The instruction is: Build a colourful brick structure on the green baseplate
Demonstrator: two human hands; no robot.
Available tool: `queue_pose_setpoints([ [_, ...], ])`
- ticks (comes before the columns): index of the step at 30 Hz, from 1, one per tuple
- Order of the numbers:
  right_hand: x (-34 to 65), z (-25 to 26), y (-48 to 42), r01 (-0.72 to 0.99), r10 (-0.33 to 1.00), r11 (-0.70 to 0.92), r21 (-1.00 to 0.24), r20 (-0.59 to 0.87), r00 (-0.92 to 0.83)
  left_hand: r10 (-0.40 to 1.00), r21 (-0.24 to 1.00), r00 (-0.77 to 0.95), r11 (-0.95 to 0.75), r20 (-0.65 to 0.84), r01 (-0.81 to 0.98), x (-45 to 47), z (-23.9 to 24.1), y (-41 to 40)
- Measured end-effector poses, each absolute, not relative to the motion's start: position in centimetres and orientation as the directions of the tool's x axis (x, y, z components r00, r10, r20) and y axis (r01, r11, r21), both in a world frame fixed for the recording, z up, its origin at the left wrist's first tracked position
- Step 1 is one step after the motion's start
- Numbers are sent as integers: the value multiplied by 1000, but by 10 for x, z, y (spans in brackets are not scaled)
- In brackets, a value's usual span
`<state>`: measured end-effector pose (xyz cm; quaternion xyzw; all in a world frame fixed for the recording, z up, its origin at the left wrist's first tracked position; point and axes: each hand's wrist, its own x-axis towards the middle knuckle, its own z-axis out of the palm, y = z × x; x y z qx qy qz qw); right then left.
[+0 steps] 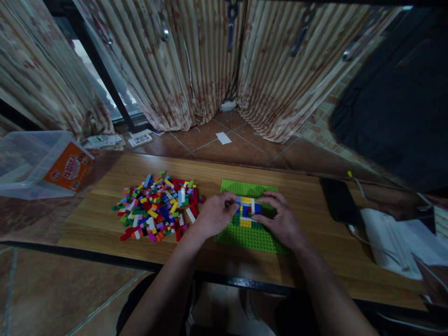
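A low build of toy bricks [246, 210] in yellow, blue, white, red and green sits on the green studded baseplate [252, 238]. From its left side my left hand [216, 215] closes thumb and fingers on the build's edge, where a blue brick shows at the fingertips. My right hand [283, 219] grips the opposite side, its thumb low by a blue brick and its fingers curved round the top right corner. Parts of the build beneath my fingertips are hidden. To the left of my left hand lies a wide heap of loose toy bricks [159, 207] in many colours.
The wooden table [101, 210] carries a black phone [339, 200] at right, beside a white object [388, 242] with cables and papers. Beyond the table's left end stands a clear plastic box [31, 163] with an orange label. Striped curtains [196, 70] hang behind.
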<state>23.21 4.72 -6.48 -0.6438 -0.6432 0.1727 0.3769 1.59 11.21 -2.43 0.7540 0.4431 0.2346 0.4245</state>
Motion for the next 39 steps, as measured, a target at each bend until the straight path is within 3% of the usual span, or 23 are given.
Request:
queue_pose_setpoints([
  [9, 239, -58, 46, 649, 960, 69, -758, 229, 164, 852, 841, 522, -255, -39, 478, 14, -17, 110],
  [21, 231, -68, 52, 752, 956, 88, -654, 267, 120, 855, 805, 519, -292, -22, 516, 15, -17, 109],
  [39, 230, -72, 54, 727, 957, 103, -679, 266, 114, 839, 767, 543, -320, -44, 557, 16, -17, 107],
])
